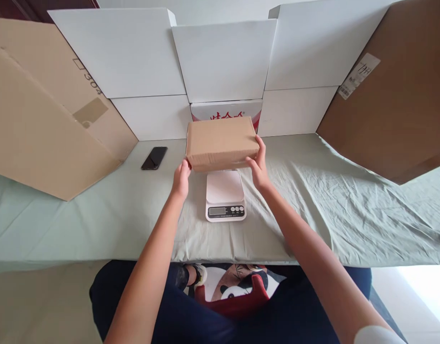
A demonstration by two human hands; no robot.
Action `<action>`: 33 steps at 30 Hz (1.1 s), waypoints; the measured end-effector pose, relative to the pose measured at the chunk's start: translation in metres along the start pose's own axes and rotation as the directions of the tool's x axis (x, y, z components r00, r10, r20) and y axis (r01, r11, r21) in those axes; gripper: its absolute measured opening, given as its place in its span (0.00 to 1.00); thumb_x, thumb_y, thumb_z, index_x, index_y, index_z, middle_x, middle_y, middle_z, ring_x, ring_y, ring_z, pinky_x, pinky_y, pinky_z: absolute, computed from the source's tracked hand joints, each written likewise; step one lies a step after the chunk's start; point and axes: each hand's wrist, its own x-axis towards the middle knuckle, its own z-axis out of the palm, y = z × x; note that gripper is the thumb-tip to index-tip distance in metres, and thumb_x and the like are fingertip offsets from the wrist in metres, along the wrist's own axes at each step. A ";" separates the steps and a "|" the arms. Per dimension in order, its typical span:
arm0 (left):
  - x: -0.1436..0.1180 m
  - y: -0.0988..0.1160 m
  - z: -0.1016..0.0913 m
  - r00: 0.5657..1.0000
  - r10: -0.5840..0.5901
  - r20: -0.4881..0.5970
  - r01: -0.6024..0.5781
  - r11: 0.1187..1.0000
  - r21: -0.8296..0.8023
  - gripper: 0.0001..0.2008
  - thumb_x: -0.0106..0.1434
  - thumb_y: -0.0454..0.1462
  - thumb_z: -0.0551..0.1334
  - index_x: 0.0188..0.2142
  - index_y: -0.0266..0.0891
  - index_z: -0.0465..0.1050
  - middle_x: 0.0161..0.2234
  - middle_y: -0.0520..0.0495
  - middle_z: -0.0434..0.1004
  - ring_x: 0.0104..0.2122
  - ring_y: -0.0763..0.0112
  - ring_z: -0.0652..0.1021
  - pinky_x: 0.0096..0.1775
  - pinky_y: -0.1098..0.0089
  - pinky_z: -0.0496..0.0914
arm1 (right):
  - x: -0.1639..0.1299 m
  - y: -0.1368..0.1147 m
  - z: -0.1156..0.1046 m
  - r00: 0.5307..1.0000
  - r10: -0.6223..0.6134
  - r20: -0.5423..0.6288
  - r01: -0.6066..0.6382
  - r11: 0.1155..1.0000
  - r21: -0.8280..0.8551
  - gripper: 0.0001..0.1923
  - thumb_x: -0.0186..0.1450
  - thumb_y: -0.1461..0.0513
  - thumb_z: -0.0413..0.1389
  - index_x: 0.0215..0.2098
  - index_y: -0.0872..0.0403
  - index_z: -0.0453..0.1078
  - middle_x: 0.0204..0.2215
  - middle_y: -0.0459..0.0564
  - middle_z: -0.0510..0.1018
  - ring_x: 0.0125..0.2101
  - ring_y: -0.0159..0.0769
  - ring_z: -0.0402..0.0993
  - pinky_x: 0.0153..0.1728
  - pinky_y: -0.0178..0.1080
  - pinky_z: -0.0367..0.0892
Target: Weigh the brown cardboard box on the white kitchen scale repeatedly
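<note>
Both hands, left hand [181,177] and right hand [258,165], are holding the cardboard box [221,142] by its ends in a level grip, centring it over the scale [225,195] just below.

**Brown carton held over the scale**

A plain brown cardboard box [222,142], closed and rectangular, sits level with its long side facing the person. It is gripped at both lower front corners, directly above the far end of a small white digital scale [225,195] on the green cloth.

scale [225,188] platform part-hidden by box [221,142] | display [217,210] unreadable
</note>
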 end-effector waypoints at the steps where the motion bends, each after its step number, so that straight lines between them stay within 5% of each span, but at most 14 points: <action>1: 0.012 -0.008 0.003 0.999 -0.030 -0.016 0.030 0.999 -0.025 0.39 0.65 0.65 0.54 0.59 0.37 0.73 0.64 0.35 0.74 0.71 0.50 0.64 0.68 0.55 0.62 | 0.008 0.011 0.005 1.000 0.006 -0.014 -0.006 1.000 0.008 0.39 0.67 0.47 0.52 0.71 0.44 0.46 0.74 0.50 0.53 0.74 0.50 0.48 0.75 0.58 0.47; 5: 0.032 -0.045 0.014 0.995 -0.084 -0.056 0.079 0.993 -0.092 0.39 0.65 0.66 0.54 0.59 0.39 0.73 0.66 0.36 0.71 0.72 0.53 0.62 0.69 0.56 0.59 | 0.013 0.050 0.016 0.995 0.095 -0.043 -0.094 0.995 0.032 0.39 0.66 0.48 0.52 0.70 0.47 0.46 0.73 0.52 0.52 0.74 0.48 0.47 0.76 0.57 0.43; 10: 0.024 -0.065 0.019 0.993 -0.106 -0.045 0.101 0.990 -0.097 0.36 0.67 0.63 0.54 0.62 0.42 0.71 0.68 0.40 0.69 0.72 0.55 0.62 0.69 0.58 0.61 | 0.004 0.058 0.014 0.985 0.167 -0.045 -0.164 0.985 0.058 0.40 0.64 0.51 0.54 0.70 0.50 0.46 0.74 0.54 0.52 0.74 0.48 0.46 0.76 0.56 0.40; 15: 0.023 -0.065 0.018 0.995 -0.088 -0.048 0.083 0.992 -0.094 0.36 0.68 0.62 0.53 0.66 0.43 0.68 0.71 0.43 0.64 0.72 0.57 0.62 0.70 0.60 0.59 | 0.005 0.060 0.014 0.981 0.185 -0.050 -0.182 0.982 0.057 0.43 0.65 0.49 0.54 0.73 0.47 0.42 0.75 0.52 0.50 0.75 0.45 0.44 0.76 0.54 0.38; 19: 0.024 -0.064 0.009 0.983 -0.116 -0.143 0.107 0.992 -0.065 0.39 0.68 0.62 0.52 0.69 0.43 0.62 0.74 0.42 0.54 0.74 0.60 0.57 0.71 0.61 0.54 | 0.003 0.068 0.013 0.964 0.262 -0.050 -0.253 0.958 0.134 0.47 0.66 0.48 0.52 0.74 0.48 0.33 0.73 0.56 0.56 0.72 0.45 0.55 0.74 0.58 0.46; 21: 0.024 -0.063 0.005 0.976 -0.137 -0.169 0.129 0.990 -0.062 0.42 0.67 0.64 0.52 0.70 0.41 0.61 0.75 0.40 0.52 0.74 0.59 0.55 0.71 0.59 0.53 | 0.001 0.069 0.011 0.955 0.293 -0.054 -0.284 0.949 0.134 0.45 0.65 0.48 0.52 0.74 0.49 0.38 0.72 0.57 0.59 0.70 0.46 0.58 0.73 0.58 0.48; 26: 0.019 -0.062 0.006 0.985 -0.160 -0.065 0.158 0.987 -0.041 0.43 0.64 0.67 0.51 0.66 0.41 0.68 0.70 0.35 0.63 0.71 0.52 0.62 0.70 0.52 0.58 | 0.001 0.064 0.011 0.966 0.258 -0.015 -0.258 0.966 0.012 0.32 0.66 0.52 0.53 0.66 0.50 0.58 0.69 0.54 0.65 0.68 0.46 0.60 0.72 0.56 0.52; 33: 0.010 -0.050 0.012 0.998 -0.058 -0.032 0.057 0.998 -0.033 0.40 0.65 0.65 0.54 0.63 0.42 0.70 0.68 0.36 0.68 0.70 0.54 0.65 0.69 0.55 0.59 | -0.001 0.060 0.013 0.995 0.097 -0.007 -0.098 0.993 -0.060 0.45 0.68 0.42 0.52 0.75 0.49 0.42 0.75 0.55 0.53 0.73 0.47 0.54 0.73 0.56 0.52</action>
